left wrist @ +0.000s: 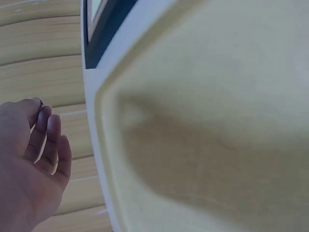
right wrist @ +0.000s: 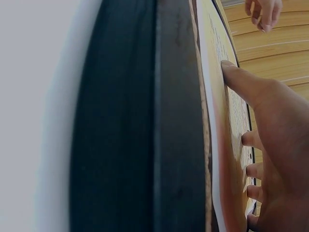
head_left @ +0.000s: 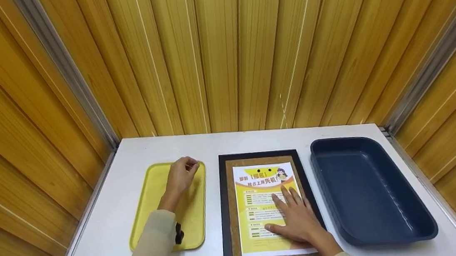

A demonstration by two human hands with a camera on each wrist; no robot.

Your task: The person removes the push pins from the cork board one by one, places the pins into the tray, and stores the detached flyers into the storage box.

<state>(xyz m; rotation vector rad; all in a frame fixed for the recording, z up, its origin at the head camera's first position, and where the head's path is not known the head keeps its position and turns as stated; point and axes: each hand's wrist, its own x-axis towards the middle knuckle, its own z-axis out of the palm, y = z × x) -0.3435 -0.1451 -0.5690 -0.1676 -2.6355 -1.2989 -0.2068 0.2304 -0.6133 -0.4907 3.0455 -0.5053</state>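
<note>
My left hand (head_left: 180,176) is over the far right corner of a yellow tray (head_left: 145,198), thumb and fingertips pinched together. Between them a small black pushpin (left wrist: 40,102) shows only as a dark tip in the left wrist view. With fingers spread, my right hand (head_left: 297,217) lies flat on the lower right of a printed yellow poster (head_left: 256,209). The poster rests on a cork board (head_left: 235,236) with a black frame. Two round black pushpins (head_left: 258,170) sit side by side near the poster's top edge.
A deep dark blue bin (head_left: 368,198) stands on the white table (head_left: 196,143) right of the board. Yellow wood-look panels (head_left: 221,61) close in the back and both sides. A black strap piece (head_left: 179,234) shows at my left sleeve.
</note>
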